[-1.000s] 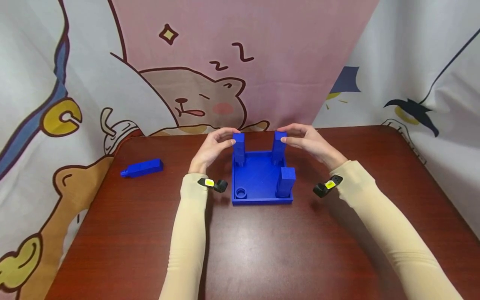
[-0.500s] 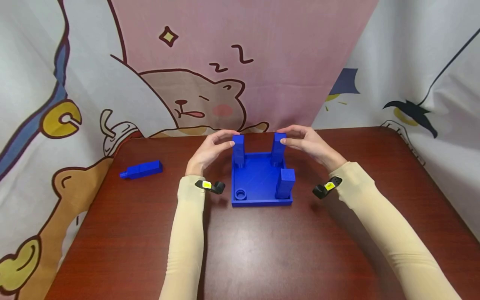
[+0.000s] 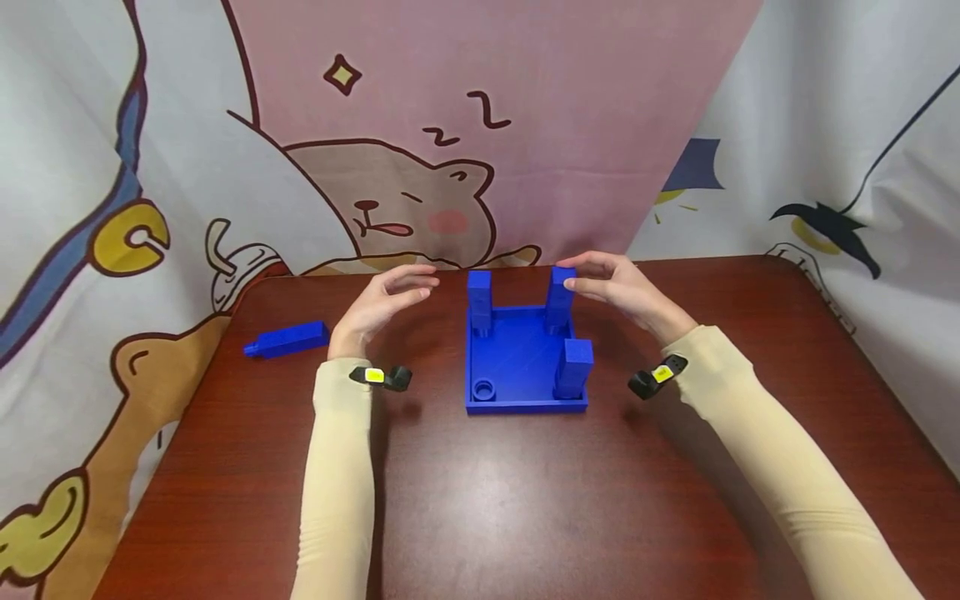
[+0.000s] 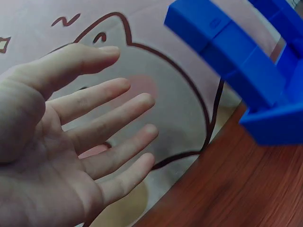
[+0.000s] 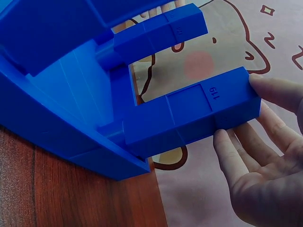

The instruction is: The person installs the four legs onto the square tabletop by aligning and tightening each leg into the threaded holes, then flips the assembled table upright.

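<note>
Withdrawing from the far-left post (image 3: 480,302), the left hand (image 3: 378,304), fingers extended, appears free for other work. The right hand (image 3: 618,289) pinches the far-right post (image 3: 558,304), upright in the tray (image 3: 527,408). At left, a loose post (image 3: 291,338) lies on the table (image 3: 480,508); the left sleeve (image 3: 337,442) stands between it and the vacant near-left socket (image 3: 483,390).

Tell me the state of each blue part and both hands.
Tray: flat on the table
Far left post: upright, untouched
Far right post: upright, held near its top
Near right post: upright, untouched
Loose post: lying on its side
Near left socket: empty
Left hand: open, holding nothing
Right hand: pinching the far right post
</note>
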The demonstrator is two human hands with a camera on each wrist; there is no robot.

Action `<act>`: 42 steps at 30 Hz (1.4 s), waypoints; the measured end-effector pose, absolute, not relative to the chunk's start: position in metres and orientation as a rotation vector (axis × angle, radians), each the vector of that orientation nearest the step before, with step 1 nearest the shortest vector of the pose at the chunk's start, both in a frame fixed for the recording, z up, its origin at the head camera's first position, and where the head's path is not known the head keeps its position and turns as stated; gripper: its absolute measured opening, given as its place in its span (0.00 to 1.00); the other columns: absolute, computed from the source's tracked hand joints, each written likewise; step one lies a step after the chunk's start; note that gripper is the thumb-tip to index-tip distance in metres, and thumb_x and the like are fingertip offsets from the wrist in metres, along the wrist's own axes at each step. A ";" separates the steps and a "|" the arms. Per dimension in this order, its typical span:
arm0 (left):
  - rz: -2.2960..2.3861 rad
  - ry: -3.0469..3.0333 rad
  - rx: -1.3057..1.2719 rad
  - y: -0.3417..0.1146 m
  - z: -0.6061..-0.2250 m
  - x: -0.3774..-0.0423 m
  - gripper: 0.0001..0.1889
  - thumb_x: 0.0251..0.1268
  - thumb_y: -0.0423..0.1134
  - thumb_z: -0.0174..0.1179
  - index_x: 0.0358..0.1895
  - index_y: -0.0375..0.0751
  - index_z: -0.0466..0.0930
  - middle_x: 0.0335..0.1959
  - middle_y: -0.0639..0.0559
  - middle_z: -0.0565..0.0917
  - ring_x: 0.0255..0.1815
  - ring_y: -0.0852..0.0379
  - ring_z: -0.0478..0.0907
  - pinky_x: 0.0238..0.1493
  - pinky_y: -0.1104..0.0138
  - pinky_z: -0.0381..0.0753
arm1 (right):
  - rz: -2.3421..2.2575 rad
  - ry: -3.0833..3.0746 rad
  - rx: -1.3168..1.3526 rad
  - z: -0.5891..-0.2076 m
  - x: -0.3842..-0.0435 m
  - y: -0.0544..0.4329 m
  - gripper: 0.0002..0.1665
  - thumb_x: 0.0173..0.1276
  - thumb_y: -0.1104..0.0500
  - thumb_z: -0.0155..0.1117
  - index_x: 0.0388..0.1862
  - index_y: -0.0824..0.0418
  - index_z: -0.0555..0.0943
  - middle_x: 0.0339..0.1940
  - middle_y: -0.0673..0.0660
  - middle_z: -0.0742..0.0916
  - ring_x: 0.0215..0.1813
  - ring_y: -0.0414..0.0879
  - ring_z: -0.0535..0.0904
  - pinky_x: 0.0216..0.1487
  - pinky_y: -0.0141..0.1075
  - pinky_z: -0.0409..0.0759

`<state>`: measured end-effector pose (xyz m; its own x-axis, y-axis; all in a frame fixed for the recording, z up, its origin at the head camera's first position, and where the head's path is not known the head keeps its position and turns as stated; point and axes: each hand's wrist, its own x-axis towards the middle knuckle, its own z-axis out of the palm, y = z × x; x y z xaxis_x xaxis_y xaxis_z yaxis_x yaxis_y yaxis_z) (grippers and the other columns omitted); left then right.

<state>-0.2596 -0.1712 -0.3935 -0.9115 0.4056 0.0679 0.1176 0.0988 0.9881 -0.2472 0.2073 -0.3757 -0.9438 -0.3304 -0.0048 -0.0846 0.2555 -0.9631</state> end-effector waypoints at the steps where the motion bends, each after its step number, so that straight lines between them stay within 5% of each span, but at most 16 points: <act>1: 1.907 2.160 0.497 -0.176 -0.394 -0.258 0.21 0.66 0.32 0.61 0.61 0.36 0.75 0.54 0.42 0.81 0.57 0.51 0.76 0.61 0.57 0.70 | -1.759 2.317 -0.387 -0.376 -0.247 0.207 0.24 0.67 0.56 0.66 0.59 0.64 0.78 0.57 0.59 0.81 0.54 0.48 0.78 0.59 0.49 0.72; 10: 1.971 2.236 0.371 -0.218 -0.400 -0.246 0.21 0.65 0.33 0.62 0.61 0.37 0.75 0.52 0.46 0.82 0.55 0.53 0.77 0.59 0.61 0.72 | -1.767 2.326 -0.377 -0.378 -0.249 0.207 0.23 0.67 0.56 0.67 0.58 0.63 0.79 0.58 0.57 0.82 0.56 0.48 0.77 0.57 0.41 0.75; 17: 1.949 2.384 0.316 -0.248 -0.408 -0.236 0.18 0.65 0.32 0.63 0.58 0.35 0.76 0.47 0.54 0.83 0.51 0.55 0.78 0.52 0.67 0.75 | -1.764 2.310 -0.360 -0.378 -0.248 0.208 0.24 0.67 0.55 0.67 0.59 0.62 0.78 0.58 0.58 0.81 0.57 0.50 0.77 0.61 0.53 0.70; 23: 1.858 2.500 0.282 -0.271 -0.414 -0.230 0.20 0.65 0.30 0.62 0.58 0.28 0.73 0.47 0.52 0.83 0.47 0.60 0.79 0.48 0.73 0.75 | -1.746 2.335 -0.375 -0.377 -0.248 0.208 0.24 0.67 0.54 0.66 0.59 0.62 0.78 0.58 0.58 0.81 0.56 0.49 0.77 0.58 0.44 0.74; 30: 1.802 2.624 0.204 -0.301 -0.421 -0.225 0.19 0.64 0.29 0.62 0.57 0.27 0.75 0.43 0.62 0.82 0.46 0.64 0.78 0.46 0.76 0.73 | -1.741 2.331 -0.355 -0.376 -0.248 0.207 0.23 0.68 0.55 0.66 0.60 0.62 0.78 0.58 0.58 0.81 0.57 0.50 0.77 0.61 0.52 0.71; 37: 1.593 2.792 0.141 -0.321 -0.424 -0.218 0.18 0.65 0.33 0.62 0.56 0.27 0.75 0.53 0.35 0.79 0.52 0.51 0.74 0.51 0.72 0.68 | -1.744 2.325 -0.342 -0.376 -0.248 0.206 0.24 0.67 0.55 0.66 0.60 0.62 0.78 0.59 0.59 0.80 0.57 0.51 0.76 0.61 0.53 0.70; 42: 1.476 2.796 0.106 -0.328 -0.429 -0.218 0.20 0.66 0.34 0.61 0.58 0.27 0.74 0.57 0.30 0.76 0.60 0.39 0.68 0.59 0.54 0.65 | -1.736 2.331 -0.339 -0.376 -0.247 0.206 0.24 0.67 0.55 0.66 0.60 0.62 0.78 0.59 0.59 0.81 0.57 0.50 0.77 0.59 0.48 0.73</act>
